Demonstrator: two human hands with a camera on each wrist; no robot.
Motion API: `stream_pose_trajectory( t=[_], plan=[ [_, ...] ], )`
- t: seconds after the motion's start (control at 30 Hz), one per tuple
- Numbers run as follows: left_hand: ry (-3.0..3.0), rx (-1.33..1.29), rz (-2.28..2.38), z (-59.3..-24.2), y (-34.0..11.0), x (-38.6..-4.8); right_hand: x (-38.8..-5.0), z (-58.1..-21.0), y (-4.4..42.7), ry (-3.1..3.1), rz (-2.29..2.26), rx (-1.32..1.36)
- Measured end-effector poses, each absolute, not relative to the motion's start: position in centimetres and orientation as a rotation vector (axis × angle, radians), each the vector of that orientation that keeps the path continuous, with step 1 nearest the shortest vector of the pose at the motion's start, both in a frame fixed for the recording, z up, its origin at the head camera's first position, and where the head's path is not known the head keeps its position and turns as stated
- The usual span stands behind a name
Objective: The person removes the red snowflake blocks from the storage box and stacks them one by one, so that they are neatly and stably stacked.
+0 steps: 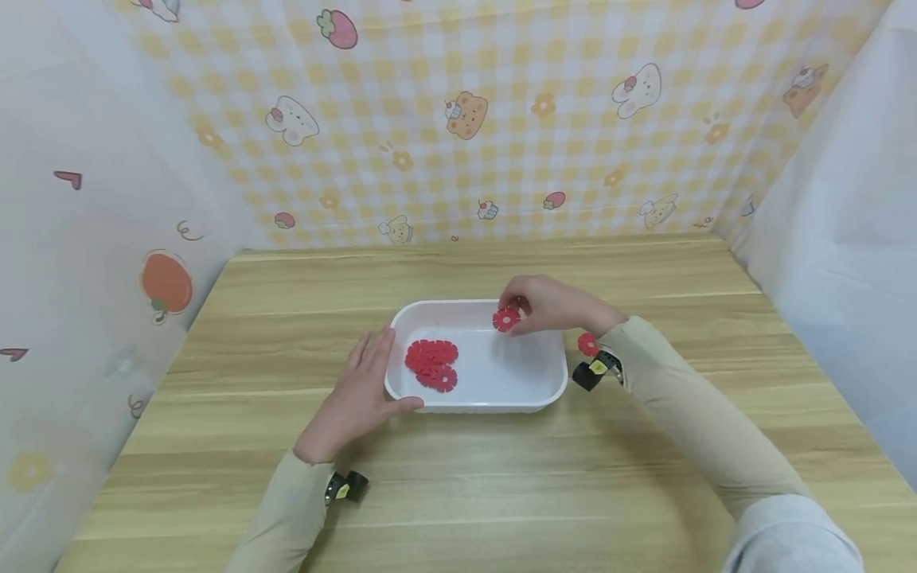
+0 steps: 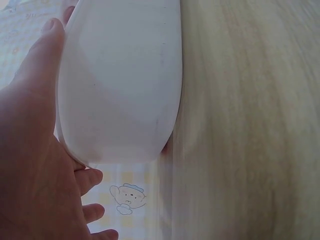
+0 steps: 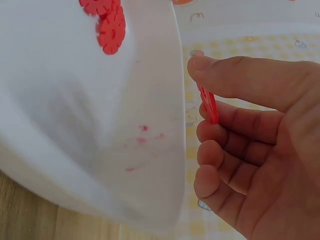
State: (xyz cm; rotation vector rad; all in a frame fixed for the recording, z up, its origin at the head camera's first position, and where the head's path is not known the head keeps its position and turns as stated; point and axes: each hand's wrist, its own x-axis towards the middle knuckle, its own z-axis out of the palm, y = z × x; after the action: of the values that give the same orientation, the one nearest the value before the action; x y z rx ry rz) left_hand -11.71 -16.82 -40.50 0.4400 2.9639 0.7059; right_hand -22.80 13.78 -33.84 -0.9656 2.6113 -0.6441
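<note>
A white plastic tray (image 1: pixel 494 402) sits on the table. My left hand (image 1: pixel 358 402) rests against its left end, fingers fairly straight along the outside and thumb over the front rim. The left wrist view shows that hand (image 2: pixel 37 150) beside the tray's outer wall (image 2: pixel 122 85). Above the tray's back right corner, my right hand (image 1: pixel 548 304) pinches a red snowflake disc (image 1: pixel 505 320) between thumb and fingers. The right wrist view shows this disc (image 3: pixel 209 104) edge-on. Several red discs (image 1: pixel 431 362) lie overlapping in the tray's left part.
Another red disc (image 1: pixel 588 344) lies on the wooden table (image 1: pixel 473 493) right of the tray, partly hidden by the right wrist. A patterned checkered cloth (image 1: pixel 401 159) stands behind the table, with pale sheets (image 1: pixel 93 263) at both sides.
</note>
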Motion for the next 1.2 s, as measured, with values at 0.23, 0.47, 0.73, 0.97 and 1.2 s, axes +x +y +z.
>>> stream_pose_trajectory(
  t=[0.23,0.47,0.73,0.97,1.2],
  plan=[
    [2.953,0.423,0.713,-40.5,-16.9,-11.7,-22.4,-34.1,15.5,2.643,-0.677,-0.858],
    [2.949,0.419,0.711,-40.7,-16.8,-11.7,-22.3,-34.4,17.4,2.701,-0.709,-0.791],
    [2.956,0.419,0.695,-40.6,-17.0,-11.7,-22.3,-34.8,19.8,2.742,-0.772,-0.717],
    [2.953,0.421,0.688,-40.6,-17.1,-11.7,-22.0,-35.4,21.6,2.765,-0.8,-0.68],
    [2.954,0.43,0.698,-40.5,-16.9,-11.8,-21.4,-35.9,22.7,2.775,-0.819,-0.635]
  ],
)
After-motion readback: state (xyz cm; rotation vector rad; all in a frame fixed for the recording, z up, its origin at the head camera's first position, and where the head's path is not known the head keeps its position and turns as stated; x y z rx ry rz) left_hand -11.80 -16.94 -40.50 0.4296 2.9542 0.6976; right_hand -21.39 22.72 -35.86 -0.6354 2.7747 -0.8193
